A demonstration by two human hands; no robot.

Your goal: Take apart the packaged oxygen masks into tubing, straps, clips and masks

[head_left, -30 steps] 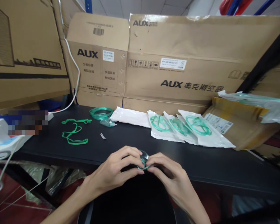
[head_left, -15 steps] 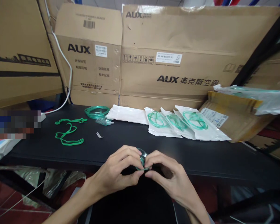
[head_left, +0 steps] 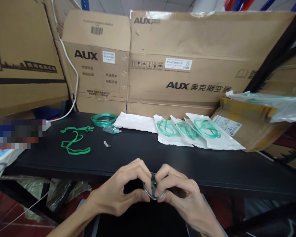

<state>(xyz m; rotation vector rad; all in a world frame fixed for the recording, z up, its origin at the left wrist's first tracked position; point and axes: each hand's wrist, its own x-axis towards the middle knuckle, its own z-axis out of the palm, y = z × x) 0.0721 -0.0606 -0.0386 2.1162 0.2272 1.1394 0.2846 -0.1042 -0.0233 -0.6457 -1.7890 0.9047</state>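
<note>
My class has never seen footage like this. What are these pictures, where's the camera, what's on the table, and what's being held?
There is no machine: a person works with a bare left hand and right hand. Every picture comes from one camera worn on the head, looking forward and down. The hands hold a clear, greenish, curved piece between them. On the black table lie green straps, a green tubing coil, a clear cone-shaped part and white packets, some showing green tubing inside. Cardboard stands behind.
</note>
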